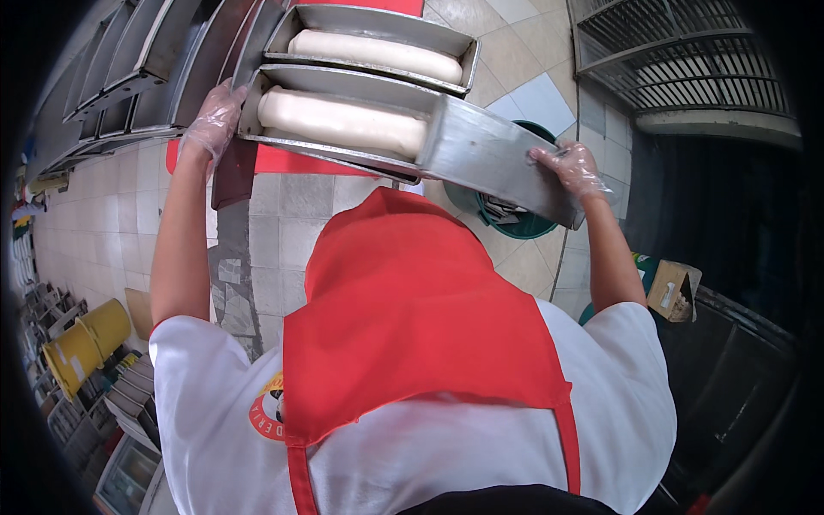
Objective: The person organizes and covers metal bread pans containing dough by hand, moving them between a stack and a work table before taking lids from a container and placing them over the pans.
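Head view: status on the near pan (360, 87)?

Partway, I'd judge. Closest in: both hands gloved in clear plastic, both occupied. Left hand (215, 124) grips the near pan's left end at the rim. Right hand (575, 172) has the metal lid (498, 159) by its outer end, fingers over the edge.

Lid position?

Over the near pan's right end only. Most of it sticks out to the right, past that end.

And the dough?

Pale dough log (343, 120) lies lengthwise inside the near pan, mostly exposed. Right tip meets the lid edge; can't tell how much runs under.

So done vs left?

My read: dough loaded, cover barely started. Left: most of the near pan's length, assuming the lid is going on. One frame doesn't prove on vs off.

Further out?

Far pan (378, 27) sits just beyond the near pan, second log (375, 55) inside, no lid on it. I'd count it loaded, not covered.

Anything else?

Stacked metal pans (163, 51) left of the near pan, contents unclear. Green bin (524, 227) right of the near pan, lower down, partly hidden by the lid.
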The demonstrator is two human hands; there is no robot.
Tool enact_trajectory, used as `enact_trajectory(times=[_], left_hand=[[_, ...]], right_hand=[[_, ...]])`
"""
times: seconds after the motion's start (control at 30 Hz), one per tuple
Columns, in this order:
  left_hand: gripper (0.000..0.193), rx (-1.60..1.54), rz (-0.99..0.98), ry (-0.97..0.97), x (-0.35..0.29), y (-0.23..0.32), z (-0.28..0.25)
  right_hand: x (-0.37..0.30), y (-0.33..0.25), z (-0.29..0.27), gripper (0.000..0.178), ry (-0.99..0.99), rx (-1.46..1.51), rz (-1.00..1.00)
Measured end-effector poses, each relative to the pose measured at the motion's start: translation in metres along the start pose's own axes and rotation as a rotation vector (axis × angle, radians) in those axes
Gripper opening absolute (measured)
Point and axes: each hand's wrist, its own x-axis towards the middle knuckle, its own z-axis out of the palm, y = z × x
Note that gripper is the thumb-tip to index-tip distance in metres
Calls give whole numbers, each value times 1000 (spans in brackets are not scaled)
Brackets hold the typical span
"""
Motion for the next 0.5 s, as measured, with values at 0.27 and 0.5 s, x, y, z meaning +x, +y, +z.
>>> enact_trajectory(times=[0.27,0.5], left_hand=[[78,51,68,22,15,-8,-9],[75,-137,34,-133,-2,7,-13]], right_hand=[[0,-86,29,92,-97,-175,-93],[-3,-94,23,83,177,-25,-140]])
